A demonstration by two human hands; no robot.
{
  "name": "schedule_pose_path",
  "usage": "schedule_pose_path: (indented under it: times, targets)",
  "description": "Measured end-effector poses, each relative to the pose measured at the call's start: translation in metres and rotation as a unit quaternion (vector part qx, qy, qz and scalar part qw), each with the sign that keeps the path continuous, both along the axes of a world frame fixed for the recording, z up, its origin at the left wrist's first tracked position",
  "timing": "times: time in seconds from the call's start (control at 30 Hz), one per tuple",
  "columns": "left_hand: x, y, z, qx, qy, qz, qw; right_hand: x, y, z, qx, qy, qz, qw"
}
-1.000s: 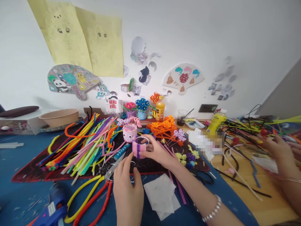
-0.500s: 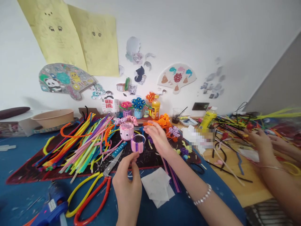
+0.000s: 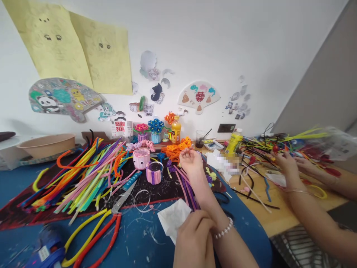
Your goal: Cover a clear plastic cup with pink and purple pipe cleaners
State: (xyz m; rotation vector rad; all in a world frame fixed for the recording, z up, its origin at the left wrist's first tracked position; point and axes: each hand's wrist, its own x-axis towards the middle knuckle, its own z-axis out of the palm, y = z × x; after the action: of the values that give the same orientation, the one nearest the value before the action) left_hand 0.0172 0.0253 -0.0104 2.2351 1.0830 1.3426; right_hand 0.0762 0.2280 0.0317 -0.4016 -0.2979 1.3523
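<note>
My left hand [image 3: 194,236] has its fingers bent together against the inside of my right forearm; the fingertips are hidden, so what they pinch, if anything, does not show. Palm up and holding nothing, my right hand [image 3: 191,160] has loosely curled, parted fingers near the orange pipe-cleaner flowers [image 3: 178,149]. Beside it stands a clear cup partly wrapped in pink and purple pipe cleaners [image 3: 154,175]. Behind that is a pink pipe-cleaner pot with eyes [image 3: 141,159]. Pink and purple pipe cleaners [image 3: 184,182] lie under my right wrist. My left hand overlaps a white paper piece [image 3: 173,214].
Left lie a big pipe-cleaner pile [image 3: 86,175], scissors with red and yellow handles [image 3: 110,236] and a blue glue gun [image 3: 44,251]. Flower pots and a juice bottle [image 3: 176,130] line the wall. At right, another person's hands [image 3: 288,165] work over more pipe cleaners.
My left hand has moved right, from in front of the wrapped cup to my right forearm. My right hand has turned palm up. The view has shifted right.
</note>
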Motion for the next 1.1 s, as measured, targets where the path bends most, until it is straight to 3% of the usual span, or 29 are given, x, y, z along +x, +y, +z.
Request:
schedule_pose_path:
  times: [0.1,0.23,0.47,0.67,0.87,1.03,1.1]
  targets:
    - [0.008,0.006,0.001,-0.057,-0.066,0.050,0.995,0.006,-0.002,-0.001,-0.044,0.038,0.014,0.998]
    - [0.013,0.013,-0.002,-0.061,-0.123,0.134,0.981,0.009,-0.010,0.006,-0.055,0.075,0.030,0.995]
    - [0.012,0.004,-0.004,-0.115,-0.155,0.059,0.979,0.013,-0.018,0.015,-0.038,0.099,0.033,0.994]
    - [0.016,0.011,-0.007,-0.102,-0.224,0.117,0.962,0.009,-0.018,0.013,-0.031,0.088,0.038,0.995]
    - [0.011,0.004,-0.015,-0.147,-0.197,0.017,0.969,0.017,-0.017,0.012,-0.010,0.078,0.034,0.996]
    - [0.014,0.009,-0.011,-0.110,-0.209,0.091,0.967,0.016,-0.019,0.014,-0.001,0.069,0.034,0.997]
    - [0.016,0.010,-0.011,-0.111,-0.232,0.090,0.962,0.015,-0.019,0.015,0.002,0.067,0.035,0.997]
